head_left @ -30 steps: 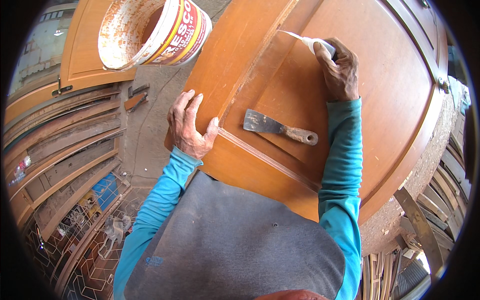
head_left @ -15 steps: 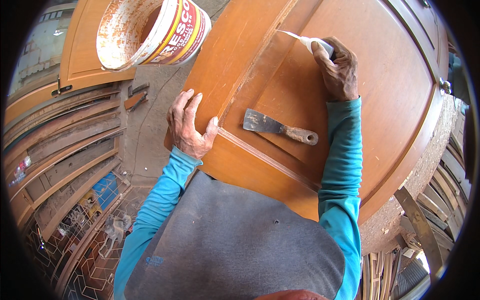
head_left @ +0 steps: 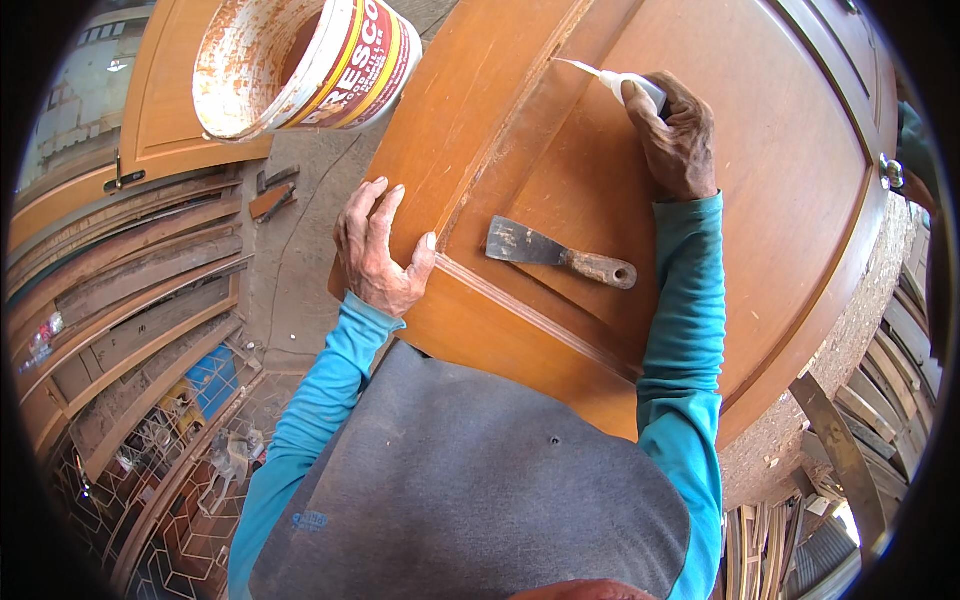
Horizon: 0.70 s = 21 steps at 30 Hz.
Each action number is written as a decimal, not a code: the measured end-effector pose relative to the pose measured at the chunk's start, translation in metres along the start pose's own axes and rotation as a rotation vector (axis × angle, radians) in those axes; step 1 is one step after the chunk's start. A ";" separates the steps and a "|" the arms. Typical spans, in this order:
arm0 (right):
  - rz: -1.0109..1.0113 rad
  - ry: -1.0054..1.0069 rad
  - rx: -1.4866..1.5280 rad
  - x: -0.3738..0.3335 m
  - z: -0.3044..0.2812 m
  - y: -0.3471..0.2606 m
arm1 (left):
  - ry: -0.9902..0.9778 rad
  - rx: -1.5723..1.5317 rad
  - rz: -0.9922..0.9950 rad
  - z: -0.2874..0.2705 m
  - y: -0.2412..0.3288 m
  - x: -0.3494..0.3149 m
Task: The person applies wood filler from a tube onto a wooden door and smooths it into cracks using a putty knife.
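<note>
Wooden door panel (head_left: 640,190): lies flat across the work surface under both hands; a broad, stiff, probably heavy slab with a smooth finish, best gripped at its edges or frame rails rather than on the recessed field.
Squeeze tube (head_left: 630,85): small, white, soft-walled, with a long tapered nozzle whose tip meets the groove between frame and panel; likely light and yielding, best held round the body.
Right hand (head_left: 680,140): fingers curled tightly about the tube.
Left hand (head_left: 378,250): flat on the near frame rail, fingers spread and holding nothing, thumb at the moulding.
Putty knife (head_left: 560,255): loose on the panel between the hands, blade toward the left hand, wooden handle free.
Bucket (head_left: 300,60): paint-smeared, off the panel's far corner.
Change from earlier frames: hands, tube and knife sit almost as before; the nozzle tip shifts only slightly along the groove.
</note>
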State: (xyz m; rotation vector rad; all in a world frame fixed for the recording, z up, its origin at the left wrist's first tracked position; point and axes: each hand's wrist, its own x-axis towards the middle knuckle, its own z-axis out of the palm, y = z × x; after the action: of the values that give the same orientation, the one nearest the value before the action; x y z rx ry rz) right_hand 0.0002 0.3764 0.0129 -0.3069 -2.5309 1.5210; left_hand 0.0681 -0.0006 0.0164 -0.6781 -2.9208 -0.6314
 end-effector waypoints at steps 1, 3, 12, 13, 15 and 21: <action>-0.001 0.000 -0.005 0.000 0.000 0.000 | 0.000 0.000 -0.001 0.000 0.000 0.000; 0.003 -0.002 0.003 0.000 0.000 -0.003 | 0.002 -0.002 0.000 0.000 -0.001 -0.001; 0.023 -0.046 0.016 -0.003 -0.001 -0.008 | -0.003 0.001 0.003 -0.001 0.000 0.000; 0.031 -0.045 0.020 -0.003 -0.001 -0.008 | -0.003 0.001 0.002 -0.001 0.000 0.000; 0.033 -0.044 0.025 -0.003 0.000 -0.007 | 0.001 -0.006 0.001 0.000 -0.001 -0.001; 0.034 -0.046 0.013 -0.003 -0.001 -0.006 | 0.001 -0.006 0.002 0.000 -0.001 -0.001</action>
State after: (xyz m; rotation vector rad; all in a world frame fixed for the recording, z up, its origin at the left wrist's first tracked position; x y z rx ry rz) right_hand 0.0026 0.3740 0.0186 -0.3185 -2.5628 1.5744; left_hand 0.0683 -0.0013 0.0157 -0.6806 -2.9183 -0.6398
